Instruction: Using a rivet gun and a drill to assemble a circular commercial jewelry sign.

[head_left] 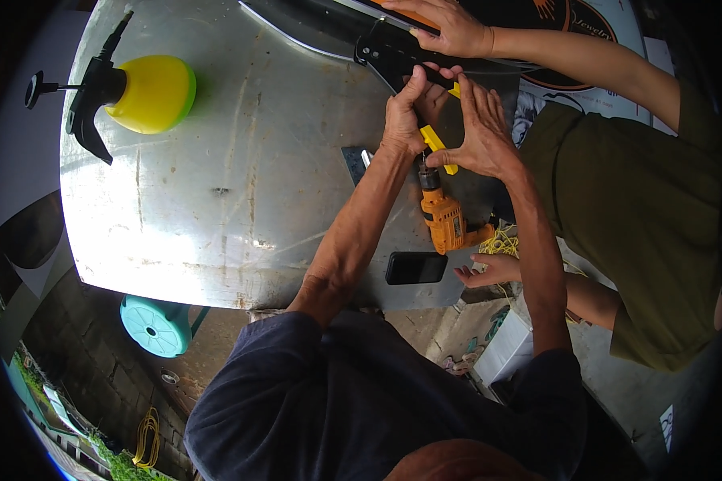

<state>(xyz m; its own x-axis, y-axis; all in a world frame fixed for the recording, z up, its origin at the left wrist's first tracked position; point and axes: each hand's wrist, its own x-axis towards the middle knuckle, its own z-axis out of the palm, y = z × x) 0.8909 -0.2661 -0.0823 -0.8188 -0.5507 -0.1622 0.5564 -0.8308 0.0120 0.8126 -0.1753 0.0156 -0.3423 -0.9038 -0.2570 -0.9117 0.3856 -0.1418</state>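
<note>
A black tool with two yellow-tipped handles, resembling a hand riveter [379, 58], has its head against a dark piece with a curved silver edge [297, 34]. My left hand [407, 120] is closed around a handle, its thumb pointing up. My right hand [483, 132] lies against the handles from the right, fingers bent over the upper yellow grip and thumb near the lower one. Just below the hands, an orange power drill [445, 216] lies on the metal table [192, 200], its chuck close to my right thumb. The hands partly hide the tool's handles.
A co-worker's hand [457, 30] rests on the black sheet at the top; their other hand [493, 271] is near a black phone [416, 268]. A yellow spray bottle [154, 92] stands at left. A teal stool [154, 325] is below the table edge, yellow cord [501, 242] at right.
</note>
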